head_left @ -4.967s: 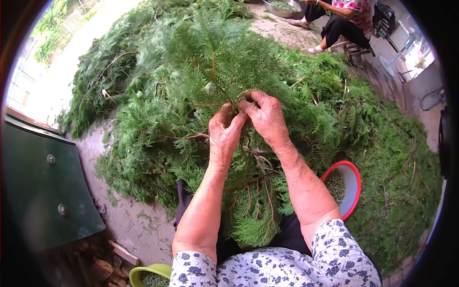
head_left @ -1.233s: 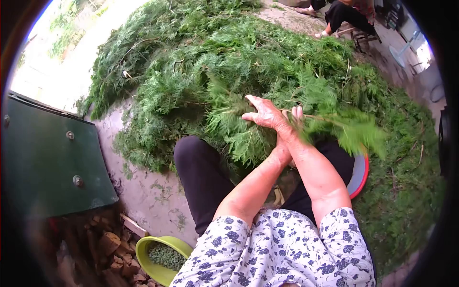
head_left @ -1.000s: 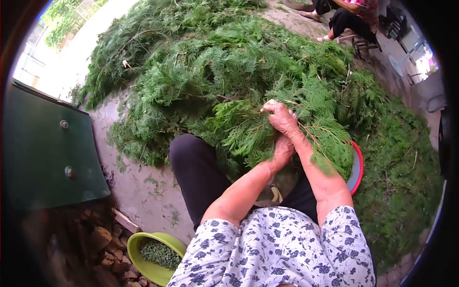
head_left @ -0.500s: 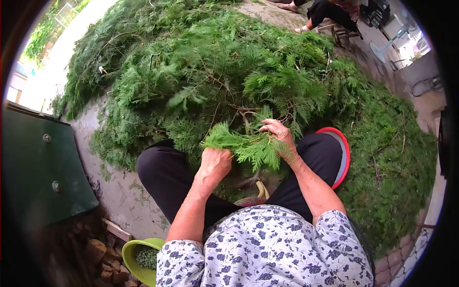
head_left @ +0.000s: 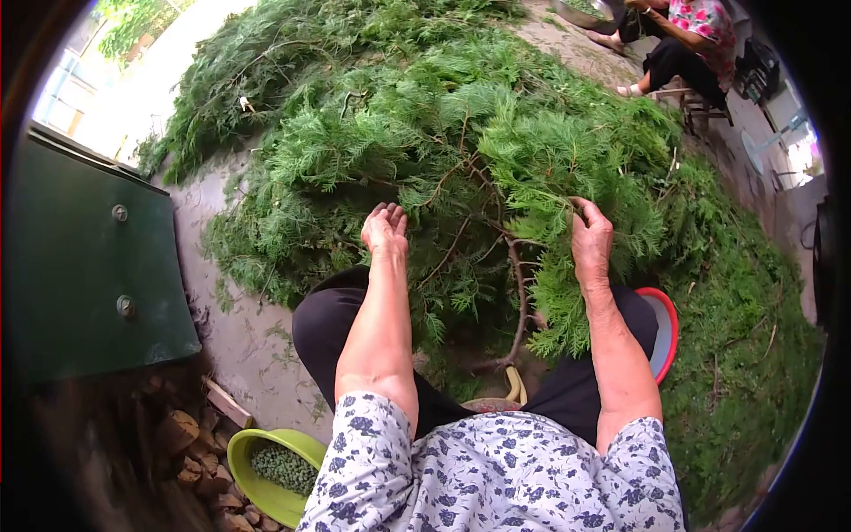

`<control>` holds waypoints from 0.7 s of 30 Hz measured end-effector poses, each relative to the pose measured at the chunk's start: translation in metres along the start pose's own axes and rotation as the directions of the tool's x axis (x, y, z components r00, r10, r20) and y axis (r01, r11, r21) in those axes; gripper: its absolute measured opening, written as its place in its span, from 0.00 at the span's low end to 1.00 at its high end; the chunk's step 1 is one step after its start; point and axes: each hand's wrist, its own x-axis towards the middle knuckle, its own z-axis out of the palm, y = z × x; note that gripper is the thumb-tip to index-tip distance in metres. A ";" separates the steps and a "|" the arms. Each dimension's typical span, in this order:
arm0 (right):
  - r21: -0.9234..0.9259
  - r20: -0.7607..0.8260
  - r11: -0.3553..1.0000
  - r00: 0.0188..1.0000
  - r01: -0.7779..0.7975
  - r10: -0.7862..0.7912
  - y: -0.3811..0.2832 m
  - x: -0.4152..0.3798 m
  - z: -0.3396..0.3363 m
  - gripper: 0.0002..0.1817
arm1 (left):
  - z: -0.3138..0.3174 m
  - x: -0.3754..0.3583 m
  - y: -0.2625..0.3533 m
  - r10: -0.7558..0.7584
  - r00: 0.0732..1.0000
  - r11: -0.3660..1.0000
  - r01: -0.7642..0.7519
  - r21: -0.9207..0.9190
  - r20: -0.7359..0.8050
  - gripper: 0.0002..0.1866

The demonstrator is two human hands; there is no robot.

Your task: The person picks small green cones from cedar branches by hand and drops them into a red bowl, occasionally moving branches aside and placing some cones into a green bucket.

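Observation:
A brown branch [head_left: 516,293] with feathery evergreen fronds [head_left: 554,297] stands up between my knees, its lower end near a pale yellow curved object [head_left: 515,387]. My right hand [head_left: 591,244] is at the branch's right side, with thumb and forefinger pinched on a thin green sprig [head_left: 554,204]. My left hand [head_left: 386,229] is raised over the foliage left of the branch. Its fingers are stretched out and nothing shows in them.
A large heap of cut evergreen branches [head_left: 355,146] spreads ahead and right. A red-rimmed basin [head_left: 671,328] is by my right knee. At lower left are a lime-green bowl [head_left: 253,492] of small green cones or berries and chopped wood [head_left: 182,430]. Another person [head_left: 700,31] sits far right.
My left hand has let go of the frond bunch and moved up and left, opening. My right hand has shifted right to a sprig on the branch. The view has turned slightly left.

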 end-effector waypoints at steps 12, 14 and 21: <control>0.343 -0.014 0.939 0.999 -0.031 0.038 -0.045 0.002 0.009 0.17 | 0.018 0.040 0.018 0.013 0.993 0.984 -0.034 0.174 0.120 0.22; 0.323 -0.036 0.946 0.999 0.023 -0.012 -0.068 -0.008 0.006 0.16 | 0.013 0.033 0.016 0.052 0.994 0.975 -0.072 0.209 0.099 0.20; 0.154 0.084 0.907 0.909 0.393 -0.408 -0.102 -0.055 0.017 0.11 | -0.003 -0.019 0.038 0.143 0.968 0.972 -0.176 0.154 0.204 0.10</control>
